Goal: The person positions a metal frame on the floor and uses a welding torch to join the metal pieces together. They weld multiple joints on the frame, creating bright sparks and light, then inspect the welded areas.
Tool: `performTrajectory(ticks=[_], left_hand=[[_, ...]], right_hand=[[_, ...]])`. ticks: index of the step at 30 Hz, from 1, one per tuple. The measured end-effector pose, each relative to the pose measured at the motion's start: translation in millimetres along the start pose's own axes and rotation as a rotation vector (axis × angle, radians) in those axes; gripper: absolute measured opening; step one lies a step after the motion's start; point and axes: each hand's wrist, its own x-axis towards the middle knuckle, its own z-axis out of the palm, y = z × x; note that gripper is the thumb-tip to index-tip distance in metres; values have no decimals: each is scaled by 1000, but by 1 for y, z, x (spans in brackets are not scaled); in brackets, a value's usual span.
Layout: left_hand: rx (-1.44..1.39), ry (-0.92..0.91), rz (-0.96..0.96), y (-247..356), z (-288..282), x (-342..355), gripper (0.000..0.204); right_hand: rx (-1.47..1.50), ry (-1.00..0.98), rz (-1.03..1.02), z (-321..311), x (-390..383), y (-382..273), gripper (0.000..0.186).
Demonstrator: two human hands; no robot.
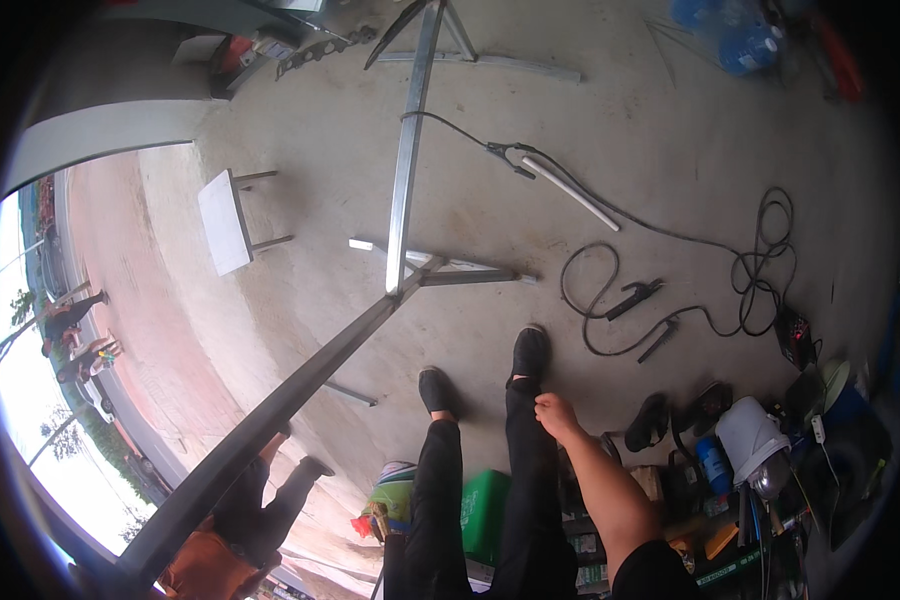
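Observation:
My right hand hangs beside my right leg, fingers curled into a loose fist with nothing visible in them. No part of my left hand shows. In front of my shoes stands a metal frame of square tubing: a long bar reaches away from me, and a dark post slants to the lower left. Its foot piece has short braces. On the floor to the right lie a black electrode holder and its looped cable. A clamp on another cable rests farther off.
A small white table stands at the left. Beside the post at lower left is another person in an orange top. A white bucket, green bin, shoes and tools crowd the lower right. Blue bottles lie far right.

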Motion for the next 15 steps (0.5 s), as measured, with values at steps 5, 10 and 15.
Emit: performTrajectory(ticks=[5, 10, 15], left_hand=[[685, -214, 155, 7, 4, -13, 25], [-1225, -224, -239, 48, 32, -14, 13], [-1246, -60, -354, 95, 31, -13, 14]], right_hand=[[88, -47, 15, -20, -47, -6, 23], [37, 80, -54, -52, -93, -2, 23], [376, 148, 82, -88, -178, -38, 24]])
